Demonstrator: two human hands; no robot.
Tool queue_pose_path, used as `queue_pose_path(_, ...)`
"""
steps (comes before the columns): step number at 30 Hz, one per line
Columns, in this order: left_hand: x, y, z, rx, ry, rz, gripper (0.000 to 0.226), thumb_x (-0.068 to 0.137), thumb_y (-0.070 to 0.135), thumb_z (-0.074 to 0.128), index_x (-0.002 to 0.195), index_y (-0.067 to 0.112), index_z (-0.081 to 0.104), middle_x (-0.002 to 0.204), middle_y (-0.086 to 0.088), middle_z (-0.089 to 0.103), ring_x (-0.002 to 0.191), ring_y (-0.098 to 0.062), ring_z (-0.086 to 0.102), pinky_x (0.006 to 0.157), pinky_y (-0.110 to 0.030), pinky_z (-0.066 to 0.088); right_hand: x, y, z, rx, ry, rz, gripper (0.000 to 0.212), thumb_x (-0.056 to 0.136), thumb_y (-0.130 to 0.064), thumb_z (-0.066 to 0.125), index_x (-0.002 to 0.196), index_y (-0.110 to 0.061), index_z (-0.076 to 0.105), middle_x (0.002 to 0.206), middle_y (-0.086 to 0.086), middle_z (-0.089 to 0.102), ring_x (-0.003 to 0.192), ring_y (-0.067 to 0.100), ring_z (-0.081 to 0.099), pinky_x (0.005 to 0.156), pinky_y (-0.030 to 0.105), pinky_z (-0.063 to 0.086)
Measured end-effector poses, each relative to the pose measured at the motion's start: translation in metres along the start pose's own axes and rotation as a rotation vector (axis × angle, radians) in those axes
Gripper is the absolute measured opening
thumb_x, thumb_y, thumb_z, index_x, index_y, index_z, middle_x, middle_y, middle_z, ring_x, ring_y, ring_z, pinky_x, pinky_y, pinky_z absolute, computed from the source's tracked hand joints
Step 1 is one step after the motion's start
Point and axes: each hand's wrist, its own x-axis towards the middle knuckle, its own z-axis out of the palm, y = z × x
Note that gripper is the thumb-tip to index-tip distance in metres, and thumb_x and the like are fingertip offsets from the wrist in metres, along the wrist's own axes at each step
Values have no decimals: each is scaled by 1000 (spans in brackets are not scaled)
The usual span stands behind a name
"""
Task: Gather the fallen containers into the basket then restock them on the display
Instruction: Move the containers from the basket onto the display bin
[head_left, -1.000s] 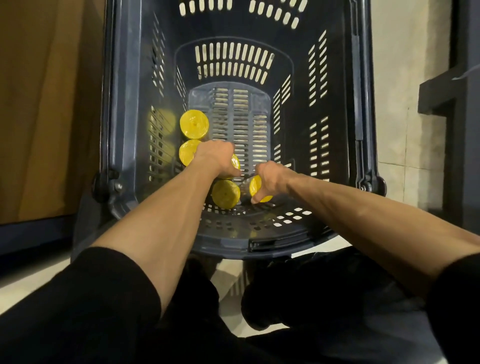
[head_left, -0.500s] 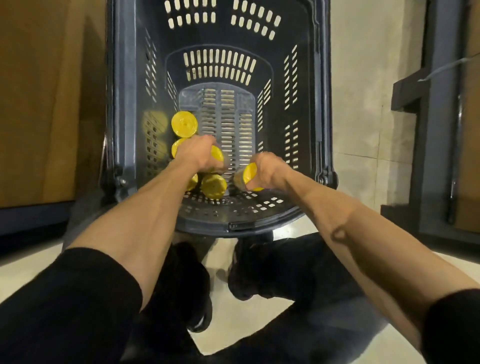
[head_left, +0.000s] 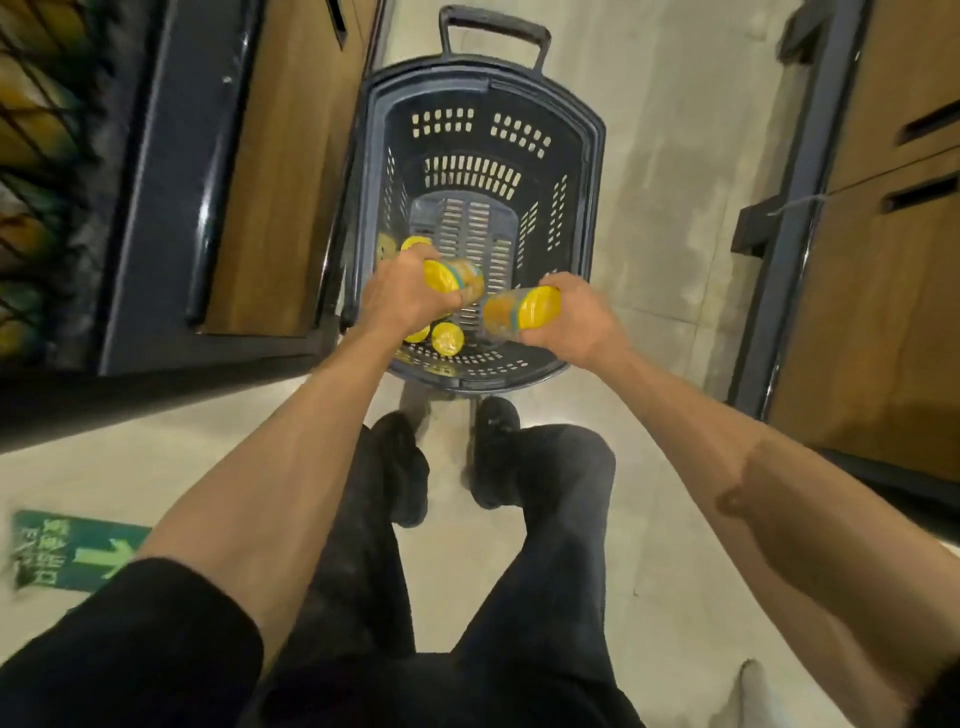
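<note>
Standing person, head view looking down. Left hand (head_left: 400, 299) has fingers curled round the yellow-lid end of one container (head_left: 465, 280), gripping it; the container lies sideways, body pointing right. Right hand (head_left: 574, 322) grips a second container (head_left: 519, 312) the same way, fingers wrapped at the lid end, clear body with orange contents pointing left. The two held containers sit near each other, apart, both above the near half of the basket (head_left: 597, 208) and well clear of its bottom. The basket is dark blue with slotted walls, stands on the pale floor (head_left: 675, 156) just beyond the black shoes (head_left: 493, 447), and has its pull handle (head_left: 493, 26) at the far end. Loose containers (head_left: 448, 338) stay on the basket bottom, lids up: two by the near wall, one of them partly hidden behind the left hand, and one more yellow lid (head_left: 415, 241) farther back on the left. A wood-panel unit (head_left: 280, 156) stands just left of the basket, and another wood unit (head_left: 883, 286) stands to the right, well apart. A green floor sign (head_left: 67, 551) shows near left, its text blurred. Both forearms are bare, with black sleeves at the near edge.
</note>
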Motion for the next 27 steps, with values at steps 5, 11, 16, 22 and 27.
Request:
queue_pose_path(5, -84, 46, -73, -147, 16, -37, 66, 75, 42, 81, 131, 16, 55, 123, -7, 62, 111, -26, 59, 92, -40, 51, -76, -32, -76, 180, 89, 1, 76, 61, -38, 92, 120, -18, 48, 97, -9, 55, 93, 18, 58, 78, 37, 52)
queue_pose_path(11, -164, 96, -132, -283, 212, 1, 53, 73, 30, 84, 121, 18, 63, 102, 5, 55, 95, -14, 56, 77, -24, 41, -127, -50, -148, 250, 144, -166, 62, 67, -28, 88, 117, -26, 52, 94, -24, 51, 88, 6, 54, 68, 12, 42)
queue_pose_path(16, -220, 119, -169, -388, 448, 23, 60, 72, 33, 85, 125, 19, 60, 108, 9, 49, 103, -11, 51, 86, -27, 45, -152, -81, -190, 303, 171, -318, 65, 61, -45, 86, 116, -40, 51, 117, -7, 58, 104, 14, 61, 87, 42, 55)
queue_pose_path(22, -273, 123, -202, -441, 684, -20, 61, 71, 33, 79, 126, 23, 57, 117, 6, 50, 105, -12, 53, 88, -31, 49, -181, -143, -226, 255, 196, -541, 68, 66, -47, 81, 126, -39, 51, 121, -16, 54, 108, 8, 58, 90, 44, 53)
queue_pose_path(27, -317, 114, -227, -500, 830, -63, 60, 72, 39, 74, 126, 28, 53, 121, 7, 50, 108, -11, 53, 87, -39, 54, -207, -189, -233, 205, 197, -673, 70, 67, -52, 73, 131, -42, 47, 123, -18, 56, 108, 7, 57, 90, 41, 53)
